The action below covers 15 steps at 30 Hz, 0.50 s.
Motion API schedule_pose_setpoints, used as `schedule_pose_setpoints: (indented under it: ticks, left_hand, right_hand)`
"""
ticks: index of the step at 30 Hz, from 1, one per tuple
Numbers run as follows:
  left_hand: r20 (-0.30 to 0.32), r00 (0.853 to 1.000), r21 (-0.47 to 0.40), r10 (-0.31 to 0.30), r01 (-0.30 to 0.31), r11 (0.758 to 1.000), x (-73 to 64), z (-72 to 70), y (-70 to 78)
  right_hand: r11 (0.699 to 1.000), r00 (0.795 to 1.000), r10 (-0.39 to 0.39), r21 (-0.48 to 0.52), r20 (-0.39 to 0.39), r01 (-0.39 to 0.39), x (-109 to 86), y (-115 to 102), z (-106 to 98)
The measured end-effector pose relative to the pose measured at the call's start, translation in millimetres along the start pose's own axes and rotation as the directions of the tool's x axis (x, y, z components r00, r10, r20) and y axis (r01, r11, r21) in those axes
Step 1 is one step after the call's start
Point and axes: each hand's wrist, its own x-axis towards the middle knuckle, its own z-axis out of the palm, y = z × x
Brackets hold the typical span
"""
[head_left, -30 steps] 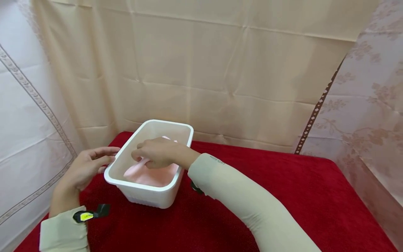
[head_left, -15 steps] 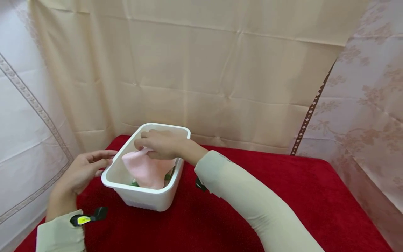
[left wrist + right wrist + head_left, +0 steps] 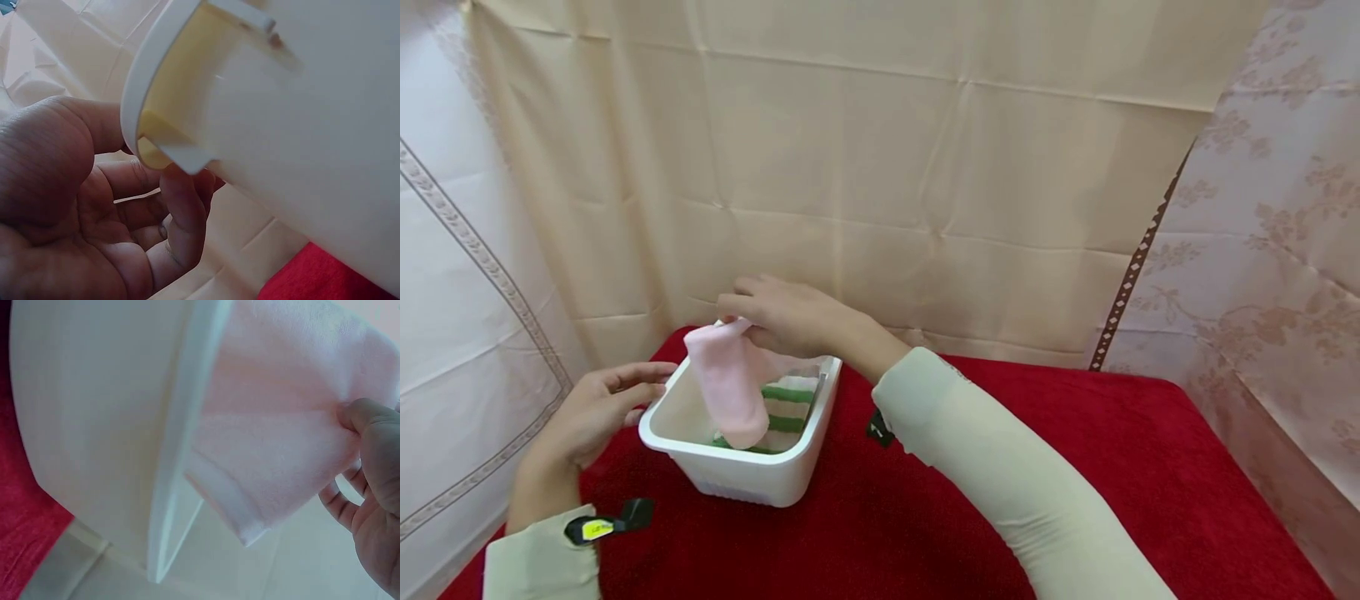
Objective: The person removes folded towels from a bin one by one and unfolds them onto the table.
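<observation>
My right hand [image 3: 786, 317] pinches a soft pink towel [image 3: 730, 387] and holds it up over a white plastic tub [image 3: 737, 483]. The towel hangs folded, its lower end still inside the tub. In the right wrist view, the thumb presses into the pink towel [image 3: 281, 419], and a hemmed corner hangs by the rim. Below lies a folded green and white striped cloth [image 3: 790, 408], partly hidden by the towel. My left hand [image 3: 598, 412] grips the left rim; in the left wrist view, curled fingers of the left hand [image 3: 125, 212] meet the underside of the rim [image 3: 140, 81].
A red cloth [image 3: 1000, 467] covers the table beneath the tub. Behind hangs a beige curtain [image 3: 850, 167], close to the tub's far side. Patterned pale curtains [image 3: 1285, 250] stand at both sides. A dark flat edge shows inside the tub's right wall.
My right hand has risen and moved toward the back, pulling the pink towel up from the tub's bottom. The striped cloth beneath has come into sight. My left hand stays at the rim.
</observation>
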Motion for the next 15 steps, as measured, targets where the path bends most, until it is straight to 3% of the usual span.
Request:
schedule_pose_setpoints:
  ticks: [15]
  left_hand:
    - [0.007, 1.000, -0.041, 0.013, -0.013, 0.999, -0.7, 0.9, -0.4]
  right_hand:
    - [1.000, 0.979, -0.011, 0.011, -0.204, 0.013, -15.3, 12.0, -48.2]
